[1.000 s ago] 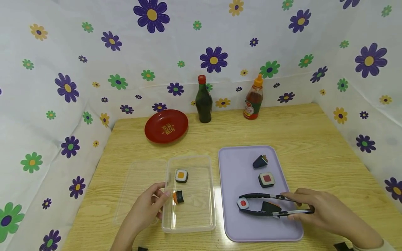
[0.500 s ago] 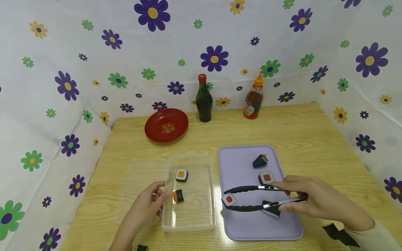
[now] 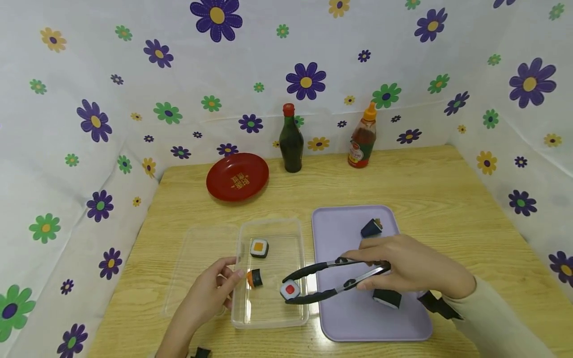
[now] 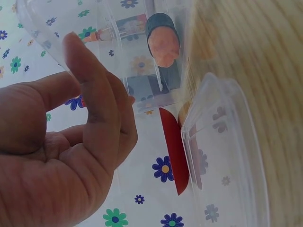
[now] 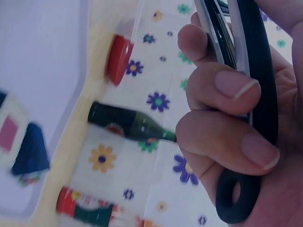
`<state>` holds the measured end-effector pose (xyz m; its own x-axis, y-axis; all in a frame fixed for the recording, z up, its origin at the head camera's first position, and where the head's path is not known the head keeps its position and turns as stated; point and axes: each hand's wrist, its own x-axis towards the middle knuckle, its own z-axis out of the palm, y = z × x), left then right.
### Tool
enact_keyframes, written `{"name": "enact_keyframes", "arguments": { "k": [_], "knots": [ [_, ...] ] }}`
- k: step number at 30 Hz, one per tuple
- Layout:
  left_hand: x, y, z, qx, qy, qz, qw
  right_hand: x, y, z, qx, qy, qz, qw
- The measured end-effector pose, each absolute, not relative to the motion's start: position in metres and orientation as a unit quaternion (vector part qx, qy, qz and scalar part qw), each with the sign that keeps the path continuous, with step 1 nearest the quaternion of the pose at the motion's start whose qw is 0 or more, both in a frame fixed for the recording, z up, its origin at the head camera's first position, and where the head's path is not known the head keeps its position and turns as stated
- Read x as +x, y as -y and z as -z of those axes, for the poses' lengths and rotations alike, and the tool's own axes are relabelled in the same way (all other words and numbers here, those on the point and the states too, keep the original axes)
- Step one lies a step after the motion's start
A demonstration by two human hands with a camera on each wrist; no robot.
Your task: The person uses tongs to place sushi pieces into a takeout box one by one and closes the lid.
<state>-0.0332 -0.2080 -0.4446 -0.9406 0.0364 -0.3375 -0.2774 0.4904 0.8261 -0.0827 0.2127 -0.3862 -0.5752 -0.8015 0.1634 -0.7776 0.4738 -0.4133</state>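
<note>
My right hand (image 3: 394, 261) grips a pair of black-and-steel tongs (image 3: 315, 297), squeezed from both sides. Between the tong tips is a white sushi roll with a red centre (image 3: 290, 289), over the right part of a clear plastic container (image 3: 270, 325). Thumb and fingers of my left hand (image 3: 208, 293) pinch the container's left wall, the thumb over its rim. Inside lie a sushi roll with an orange-yellow centre (image 3: 259, 248) and an orange-topped sushi piece wrapped in black (image 3: 254, 278). In the right wrist view, the fingers curl round the tongs' handles (image 5: 262, 80).
A purple tray (image 3: 331, 330) on the right bears a dark cone-shaped hand roll (image 3: 371, 228) and a black-wrapped piece (image 3: 387, 298). A clear lid (image 3: 197, 248) lies left of the container. Behind stand a red plate (image 3: 224, 179), a dark green bottle (image 3: 292, 149) and a sauce bottle (image 3: 361, 144).
My right hand has moved left with the tongs, carrying the red-centred sushi roll from the tray to over the container. The left hand has stayed at the container's wall.
</note>
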Motion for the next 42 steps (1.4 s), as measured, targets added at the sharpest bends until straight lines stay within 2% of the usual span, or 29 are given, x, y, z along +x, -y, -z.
{"name": "enact_keyframes", "arguments": {
  "k": [5,11,20,42],
  "knots": [
    [-0.033,0.208,0.445,-0.071,-0.848,-0.501,0.155,-0.092,-0.189,0.387,-0.506,-0.834,0.220,0.020],
    [-0.034,0.207,0.445,-0.070,-0.849,-0.500,0.153,-0.095,-0.164,0.385,-0.518,-0.831,0.196,0.042],
    [-0.034,0.209,0.444,-0.076,-0.849,-0.499,0.157,-0.100,-0.133,0.390,-0.543,-0.825,0.153,0.039],
    [-0.034,0.209,0.445,-0.077,-0.849,-0.497,0.162,-0.103,-0.084,0.392,-0.537,-0.835,0.076,0.090]
  ]
}}
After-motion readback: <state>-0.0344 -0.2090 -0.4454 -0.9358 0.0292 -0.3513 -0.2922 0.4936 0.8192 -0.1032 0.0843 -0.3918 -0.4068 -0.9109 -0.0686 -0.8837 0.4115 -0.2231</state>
